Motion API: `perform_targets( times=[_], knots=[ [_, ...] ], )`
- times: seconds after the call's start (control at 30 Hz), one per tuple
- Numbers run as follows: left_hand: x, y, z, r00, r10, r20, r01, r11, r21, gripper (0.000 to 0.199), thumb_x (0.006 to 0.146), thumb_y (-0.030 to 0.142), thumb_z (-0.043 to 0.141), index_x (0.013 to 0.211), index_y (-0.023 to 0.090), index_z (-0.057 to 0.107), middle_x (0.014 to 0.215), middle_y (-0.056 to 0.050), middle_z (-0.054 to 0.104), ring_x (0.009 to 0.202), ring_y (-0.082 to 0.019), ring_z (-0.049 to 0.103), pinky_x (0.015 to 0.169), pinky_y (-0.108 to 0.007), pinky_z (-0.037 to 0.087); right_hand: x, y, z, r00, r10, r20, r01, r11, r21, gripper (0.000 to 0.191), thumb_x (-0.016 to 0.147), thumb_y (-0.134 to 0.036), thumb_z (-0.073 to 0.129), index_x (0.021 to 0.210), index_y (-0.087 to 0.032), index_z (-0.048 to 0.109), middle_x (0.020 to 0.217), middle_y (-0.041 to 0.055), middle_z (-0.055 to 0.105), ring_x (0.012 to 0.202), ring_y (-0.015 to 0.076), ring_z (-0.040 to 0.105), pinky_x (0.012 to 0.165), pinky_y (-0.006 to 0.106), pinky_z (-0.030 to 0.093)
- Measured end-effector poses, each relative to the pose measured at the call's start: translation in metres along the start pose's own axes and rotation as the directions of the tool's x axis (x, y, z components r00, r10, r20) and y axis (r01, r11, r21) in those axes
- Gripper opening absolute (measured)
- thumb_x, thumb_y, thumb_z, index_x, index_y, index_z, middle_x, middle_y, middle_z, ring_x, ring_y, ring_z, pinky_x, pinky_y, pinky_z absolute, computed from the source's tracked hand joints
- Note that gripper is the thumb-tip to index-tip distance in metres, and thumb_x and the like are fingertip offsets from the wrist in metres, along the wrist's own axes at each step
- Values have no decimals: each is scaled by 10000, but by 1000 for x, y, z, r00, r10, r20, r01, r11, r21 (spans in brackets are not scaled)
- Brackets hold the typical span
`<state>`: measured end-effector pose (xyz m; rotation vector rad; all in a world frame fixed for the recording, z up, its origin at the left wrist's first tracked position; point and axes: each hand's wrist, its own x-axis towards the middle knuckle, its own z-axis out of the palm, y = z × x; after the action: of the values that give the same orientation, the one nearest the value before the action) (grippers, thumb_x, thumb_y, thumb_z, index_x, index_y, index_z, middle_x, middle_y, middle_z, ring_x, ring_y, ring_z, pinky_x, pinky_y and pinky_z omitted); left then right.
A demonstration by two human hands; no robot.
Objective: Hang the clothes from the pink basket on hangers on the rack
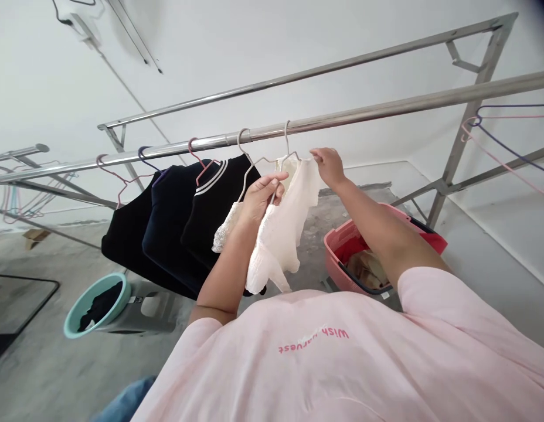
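Note:
A thin white top (283, 225) hangs from a light-coloured clothes hanger (286, 136) hooked over the front rail. My left hand (264, 196) is closed around the left arm of that hanger, near the top's shoulder, with the thumb pointing right. At the opposite shoulder my right hand (328, 167) pinches the edge of the top between thumb and fingers. Just left of my left wrist, a white lacy garment (228, 227) hangs on another pale hanger (242, 140), partly hidden by my forearm.
Several dark garments (166, 217) hang farther left on the metal rail (364, 111). Below right stands a pink basket (336, 249) with clothes inside. A teal basin (70, 325) holding dark cloth is at lower left. Loose hangers (509, 138) hang at the right.

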<state>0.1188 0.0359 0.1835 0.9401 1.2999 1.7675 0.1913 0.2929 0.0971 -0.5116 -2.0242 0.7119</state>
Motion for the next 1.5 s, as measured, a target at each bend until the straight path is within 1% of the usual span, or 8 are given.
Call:
perform_targets(
  times=[0.13,0.27,0.43,0.57,0.67,0.87,1.1,1.5],
  knots=[
    [4,-10,1,998,24,66,-28,998,63,242,858,388,734,973,176,734,639,20,563,511,-70,473,512,-219,399,-29,-70,-8,985,-171,14,164,962,216,481,972,-620,448,978,-211,702,1067,110,695,1079,249,592,1065,398,392],
    [-7,-9,-4,981,80,177,-125,956,264,255,878,425,701,980,193,734,845,-29,654,666,-106,595,674,-257,490,-46,-112,-5,926,-169,337,-21,870,492,615,918,-754,444,871,-179,657,923,76,680,917,209,623,869,328,466],
    [-44,1,-18,945,239,223,-326,637,699,261,902,382,675,1111,231,712,1188,-91,671,1144,-219,587,977,-349,478,-50,-108,6,802,-290,523,-79,815,574,594,906,-720,501,824,-155,665,905,81,712,907,192,647,869,313,463],
    [-67,-2,-28,984,163,70,-150,558,816,283,845,369,726,1059,204,642,992,-50,690,895,-190,639,829,-325,485,-52,-111,10,797,-223,562,-200,780,593,457,857,-606,649,905,-154,695,905,81,732,918,180,657,858,300,469],
    [-74,-5,-28,985,155,-79,14,380,925,188,853,366,698,843,207,599,767,-1,646,700,-164,578,673,-297,391,-52,-120,15,831,-50,555,-379,679,629,412,780,-540,745,883,-148,676,748,46,699,730,141,620,752,277,481],
    [-60,-2,-19,941,338,8,-74,184,980,232,874,239,626,679,204,505,644,16,561,616,-150,478,651,-304,298,-49,-132,25,851,122,510,-489,536,688,345,696,-403,830,687,-157,588,685,16,657,663,98,558,718,247,472],
    [-29,5,9,850,527,-18,-115,219,969,276,874,196,626,666,200,444,650,16,520,638,-150,438,695,-320,268,-41,-135,15,882,139,449,-443,568,693,388,674,-447,854,708,-156,600,657,-25,575,633,83,495,662,232,424],
    [-78,-22,-48,989,63,-133,75,567,820,194,872,382,627,872,188,632,781,-6,612,684,-147,528,632,-265,371,-44,-121,5,888,178,425,-445,569,692,256,821,-300,774,758,-167,566,726,6,633,690,106,552,784,269,473]
  ],
)
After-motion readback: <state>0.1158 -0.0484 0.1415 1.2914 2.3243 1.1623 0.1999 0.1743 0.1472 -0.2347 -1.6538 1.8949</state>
